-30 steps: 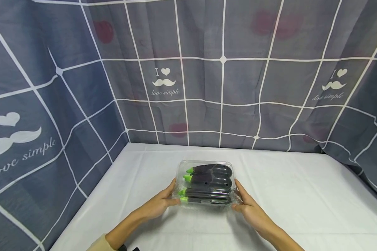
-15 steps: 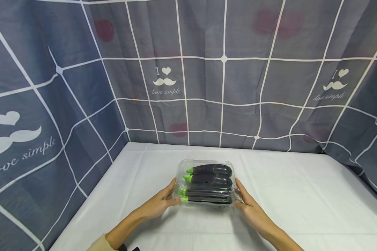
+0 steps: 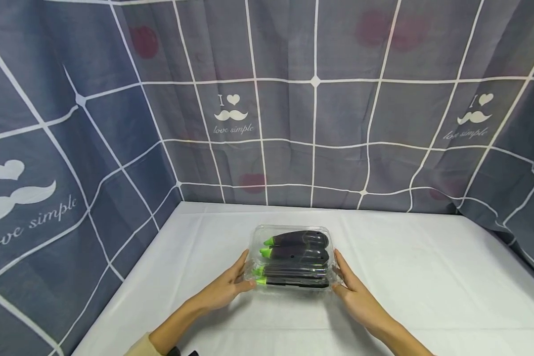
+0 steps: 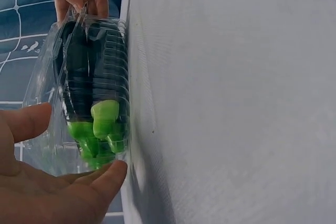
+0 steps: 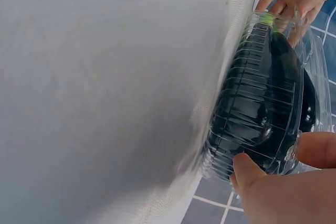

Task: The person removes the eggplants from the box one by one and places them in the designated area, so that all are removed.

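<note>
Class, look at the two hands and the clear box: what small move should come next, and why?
Probably try easing up the rim of the clear box with the right hand's thumb: it sits by the rim, while the left hand holds the opposite end.

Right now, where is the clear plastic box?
In the head view, the clear plastic box is below centre, between the left-hand grip at its left end and the right-hand grip at its right end, with the checked curtain beyond.

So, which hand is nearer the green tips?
Left. The left hand holds the box beside the green tips; the right hand holds the opposite end.
</note>
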A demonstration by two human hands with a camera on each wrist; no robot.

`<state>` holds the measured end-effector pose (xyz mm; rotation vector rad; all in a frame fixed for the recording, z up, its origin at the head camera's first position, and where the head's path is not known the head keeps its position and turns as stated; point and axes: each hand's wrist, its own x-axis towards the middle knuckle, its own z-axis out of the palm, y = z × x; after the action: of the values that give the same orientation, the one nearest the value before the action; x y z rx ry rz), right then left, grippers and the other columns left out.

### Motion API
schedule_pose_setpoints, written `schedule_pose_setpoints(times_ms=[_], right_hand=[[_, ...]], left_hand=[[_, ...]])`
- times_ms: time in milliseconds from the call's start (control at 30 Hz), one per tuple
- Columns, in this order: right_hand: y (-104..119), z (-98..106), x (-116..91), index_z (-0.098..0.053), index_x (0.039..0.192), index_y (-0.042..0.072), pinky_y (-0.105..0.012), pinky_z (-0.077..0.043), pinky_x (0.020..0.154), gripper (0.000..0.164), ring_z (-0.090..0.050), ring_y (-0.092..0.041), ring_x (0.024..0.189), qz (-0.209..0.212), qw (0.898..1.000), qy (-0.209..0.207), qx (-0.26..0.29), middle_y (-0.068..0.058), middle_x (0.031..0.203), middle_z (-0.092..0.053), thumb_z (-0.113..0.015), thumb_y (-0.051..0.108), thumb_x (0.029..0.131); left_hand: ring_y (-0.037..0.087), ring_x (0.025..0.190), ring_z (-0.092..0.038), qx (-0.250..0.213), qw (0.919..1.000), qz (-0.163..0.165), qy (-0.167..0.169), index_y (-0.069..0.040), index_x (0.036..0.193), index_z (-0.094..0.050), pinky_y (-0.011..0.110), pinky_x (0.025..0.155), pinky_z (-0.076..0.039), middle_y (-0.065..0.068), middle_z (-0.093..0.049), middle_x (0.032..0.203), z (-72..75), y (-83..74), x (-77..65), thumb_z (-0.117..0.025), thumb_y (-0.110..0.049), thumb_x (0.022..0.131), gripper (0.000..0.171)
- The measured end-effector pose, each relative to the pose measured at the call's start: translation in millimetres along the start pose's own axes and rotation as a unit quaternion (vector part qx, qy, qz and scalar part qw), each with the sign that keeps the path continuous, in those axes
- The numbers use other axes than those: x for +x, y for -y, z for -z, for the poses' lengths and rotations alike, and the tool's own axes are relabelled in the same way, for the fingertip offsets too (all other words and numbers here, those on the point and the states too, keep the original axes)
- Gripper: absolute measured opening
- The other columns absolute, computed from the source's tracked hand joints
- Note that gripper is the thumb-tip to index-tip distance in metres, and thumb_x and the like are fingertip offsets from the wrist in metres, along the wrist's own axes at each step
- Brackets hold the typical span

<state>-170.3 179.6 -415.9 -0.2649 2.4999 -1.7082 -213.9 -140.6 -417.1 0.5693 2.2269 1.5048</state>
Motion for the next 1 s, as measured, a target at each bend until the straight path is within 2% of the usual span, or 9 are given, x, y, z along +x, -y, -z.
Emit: schedule_pose_setpoints(times_ms=[100, 200, 367, 433, 667, 833, 1000], right_hand=[[-0.2, 1.4, 0.9, 0.008, 0.158, 0.01, -0.063, -0.01, 0.112, 0.078, -0.008, -0.042, 0.146, 0.0, 1.0, 0.003, 0.009, -0.018, 0.164, -0.001, -0.044, 0.004, 0.1], [0.0, 2.5, 1.1, 0.011, 0.156, 0.004, -0.06, -0.009, 0.112, 0.079, -0.006, -0.044, 0.146, -0.006, 1.0, 0.003, 0.013, -0.022, 0.162, 0.0, -0.046, 0.006, 0.1], [-0.6, 2.6, 2.5, 0.002, 0.156, -0.003, -0.059, -0.013, 0.112, 0.075, -0.014, -0.041, 0.146, 0.001, 1.0, -0.005, 0.015, -0.023, 0.162, -0.004, -0.047, 0.005, 0.099], [-1.0, 2.6, 3.6, -0.002, 0.156, -0.003, -0.059, -0.014, 0.112, 0.073, -0.016, -0.04, 0.146, 0.006, 1.0, -0.007, 0.016, -0.021, 0.162, -0.006, -0.048, 0.004, 0.099], [0.7, 4.2, 3.1, -0.012, 0.157, 0.0, -0.063, -0.014, 0.111, 0.069, -0.017, -0.042, 0.145, -0.003, 1.0, -0.014, 0.013, -0.029, 0.156, -0.024, -0.049, 0.005, 0.099], [0.3, 5.3, 3.0, -0.012, 0.157, 0.001, -0.063, -0.015, 0.111, 0.069, -0.017, -0.042, 0.145, 0.001, 1.0, -0.015, 0.017, -0.028, 0.156, -0.023, -0.049, 0.005, 0.098], [-3.3, 4.6, 1.3, -0.013, 0.157, 0.001, -0.064, -0.015, 0.111, 0.07, -0.018, -0.042, 0.145, -0.005, 1.0, -0.011, 0.022, -0.027, 0.157, -0.022, -0.05, 0.006, 0.098]], left_hand=[[0.047, 0.144, -0.013, -0.003, 1.0, -0.005, -0.005, -0.005, 0.157, 0.008, 0.061, 0.111, -0.02, 0.03, -0.009, 0.159, 0.4, -0.3, -0.6, -0.057, -0.03, 0.101, 0.089], [0.047, 0.144, -0.015, -0.005, 0.9999, -0.012, -0.004, -0.003, 0.157, 0.008, 0.06, 0.111, -0.021, 0.031, -0.013, 0.158, 1.5, -0.1, -0.7, -0.058, -0.028, 0.101, 0.089], [0.044, 0.145, -0.016, -0.004, 0.9996, -0.027, 0.011, -0.003, 0.156, 0.008, 0.058, 0.112, -0.021, 0.027, -0.014, 0.159, 3.2, 1.3, 0.9, -0.056, -0.025, 0.102, 0.087], [0.043, 0.145, -0.015, -0.002, 0.9995, -0.028, 0.013, -0.003, 0.157, 0.008, 0.058, 0.112, -0.02, 0.027, -0.014, 0.159, 3.7, 1.8, 1.4, -0.056, -0.025, 0.102, 0.087], [0.042, 0.146, -0.014, 0.003, 0.9995, -0.023, 0.019, -0.003, 0.157, 0.008, 0.059, 0.112, -0.019, 0.026, -0.013, 0.16, 6.6, 3.5, 2.8, -0.056, -0.027, 0.102, 0.088], [0.043, 0.145, -0.013, 0.003, 0.9994, -0.03, 0.018, -0.001, 0.156, 0.008, 0.06, 0.112, -0.018, 0.027, -0.013, 0.159, 6.7, 1.0, 3.5, -0.056, -0.027, 0.102, 0.087], [0.046, 0.144, -0.015, 0.011, 0.9996, -0.022, 0.015, -0.001, 0.156, 0.006, 0.06, 0.112, -0.02, 0.029, -0.014, 0.158, 4.6, 2.6, 0.9, -0.056, -0.03, 0.102, 0.088]])
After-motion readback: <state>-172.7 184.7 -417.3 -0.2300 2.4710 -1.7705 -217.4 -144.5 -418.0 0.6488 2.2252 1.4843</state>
